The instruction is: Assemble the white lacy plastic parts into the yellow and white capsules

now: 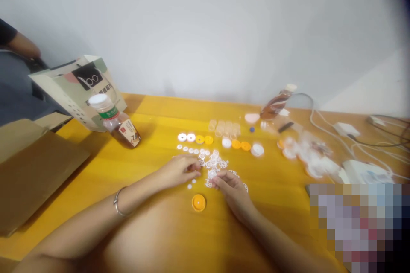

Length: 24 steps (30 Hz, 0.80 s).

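Two hands rest on the yellow table (144, 230). The left hand (179, 170) curls its fingers over small white wheels (213, 160). The right hand (232, 187) pinches one white wheel (211, 174). An orange cap (198, 202) sits between them.

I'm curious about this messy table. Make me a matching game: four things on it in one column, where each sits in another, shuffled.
1. orange cap
2. paper bag
3. white gears
4. tilted brown bottle

a. far left of the table
b. far side, right of centre
c. between the left hand and right hand, at the fingertips
d. nearer the camera than the hands

Pairs: 1-d, 2-a, 3-c, 4-b
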Each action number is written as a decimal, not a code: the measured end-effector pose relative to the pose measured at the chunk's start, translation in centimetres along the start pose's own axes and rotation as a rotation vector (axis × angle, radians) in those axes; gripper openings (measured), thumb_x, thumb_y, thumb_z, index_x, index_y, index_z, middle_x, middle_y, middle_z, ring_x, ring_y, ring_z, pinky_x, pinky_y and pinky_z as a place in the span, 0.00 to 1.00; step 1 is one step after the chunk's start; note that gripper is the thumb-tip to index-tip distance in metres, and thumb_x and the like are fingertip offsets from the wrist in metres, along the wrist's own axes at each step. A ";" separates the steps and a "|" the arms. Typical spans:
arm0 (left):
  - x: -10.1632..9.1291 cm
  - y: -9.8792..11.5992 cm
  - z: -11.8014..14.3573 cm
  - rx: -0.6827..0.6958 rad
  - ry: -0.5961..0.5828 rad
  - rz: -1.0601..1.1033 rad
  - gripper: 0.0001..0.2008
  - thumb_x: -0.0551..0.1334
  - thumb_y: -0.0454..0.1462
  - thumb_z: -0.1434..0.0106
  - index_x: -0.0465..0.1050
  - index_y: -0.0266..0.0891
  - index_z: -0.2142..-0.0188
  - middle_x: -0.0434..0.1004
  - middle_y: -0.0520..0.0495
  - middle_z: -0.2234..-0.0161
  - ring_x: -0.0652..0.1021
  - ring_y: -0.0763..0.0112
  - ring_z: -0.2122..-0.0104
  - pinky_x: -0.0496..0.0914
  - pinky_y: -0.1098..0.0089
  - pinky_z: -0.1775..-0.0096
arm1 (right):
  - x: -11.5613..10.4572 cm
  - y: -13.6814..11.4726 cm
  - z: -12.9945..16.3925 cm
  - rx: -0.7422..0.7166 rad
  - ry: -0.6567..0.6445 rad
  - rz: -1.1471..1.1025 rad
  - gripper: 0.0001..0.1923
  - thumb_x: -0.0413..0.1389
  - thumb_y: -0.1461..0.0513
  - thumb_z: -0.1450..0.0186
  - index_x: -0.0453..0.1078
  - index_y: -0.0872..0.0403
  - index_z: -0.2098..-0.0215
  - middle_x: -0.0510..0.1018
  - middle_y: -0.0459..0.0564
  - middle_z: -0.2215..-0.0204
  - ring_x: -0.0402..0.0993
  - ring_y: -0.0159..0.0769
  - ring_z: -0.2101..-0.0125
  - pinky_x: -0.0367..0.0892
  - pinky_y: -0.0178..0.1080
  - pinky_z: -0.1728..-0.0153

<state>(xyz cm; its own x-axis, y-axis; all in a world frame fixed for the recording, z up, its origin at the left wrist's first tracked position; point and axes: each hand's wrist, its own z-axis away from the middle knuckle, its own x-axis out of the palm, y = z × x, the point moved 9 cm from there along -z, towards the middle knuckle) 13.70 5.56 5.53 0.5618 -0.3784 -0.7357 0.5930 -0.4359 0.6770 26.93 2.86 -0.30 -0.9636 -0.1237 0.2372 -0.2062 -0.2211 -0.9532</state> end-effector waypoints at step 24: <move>-0.1 -0.6 -0.3 0.071 0.137 0.019 0.14 0.56 0.31 0.41 0.70 0.40 0.56 0.75 0.47 0.61 0.74 0.72 0.65 0.67 0.73 0.62 | -0.1 -0.8 0.2 -0.027 0.046 0.019 0.12 0.62 0.54 0.48 0.69 0.53 0.78 0.76 0.46 0.78 0.69 0.32 0.76 0.65 0.37 0.68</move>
<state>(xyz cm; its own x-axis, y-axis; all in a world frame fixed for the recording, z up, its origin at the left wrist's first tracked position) 13.51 6.13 5.22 0.6488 -0.2744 -0.7097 0.5417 -0.4885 0.6841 27.23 2.84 0.44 -0.9741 -0.0825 0.2104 -0.1914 -0.1931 -0.9623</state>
